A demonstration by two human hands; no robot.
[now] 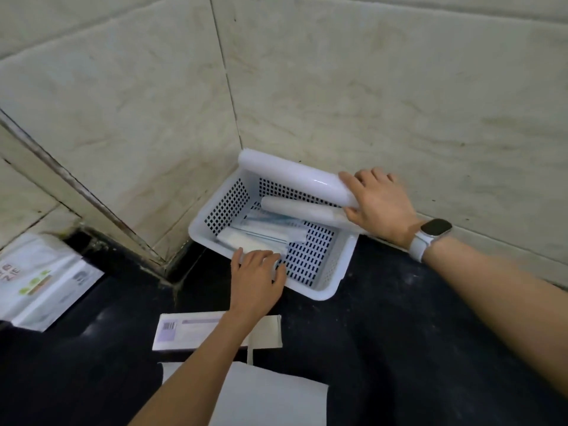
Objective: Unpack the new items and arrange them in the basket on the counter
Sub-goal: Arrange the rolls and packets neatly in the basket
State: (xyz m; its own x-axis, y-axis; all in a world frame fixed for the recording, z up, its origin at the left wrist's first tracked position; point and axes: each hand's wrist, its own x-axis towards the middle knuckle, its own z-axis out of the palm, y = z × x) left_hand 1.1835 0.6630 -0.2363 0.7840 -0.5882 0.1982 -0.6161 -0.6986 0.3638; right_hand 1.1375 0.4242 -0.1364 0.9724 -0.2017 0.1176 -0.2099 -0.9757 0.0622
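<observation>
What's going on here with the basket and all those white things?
A person is filling a white perforated basket set in the corner of a dark counter. The right hand holds one end of a large white roll lying across the basket's far rim. The left hand rests on the near rim, on a flat packet inside. A smaller white roll is already in the basket. A box and a printed bag lie on the counter outside it.

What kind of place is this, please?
Probably a home kitchen or bathroom corner: tiled walls meet above a dark stone counter, where a white perforated basket takes household rolls.
</observation>
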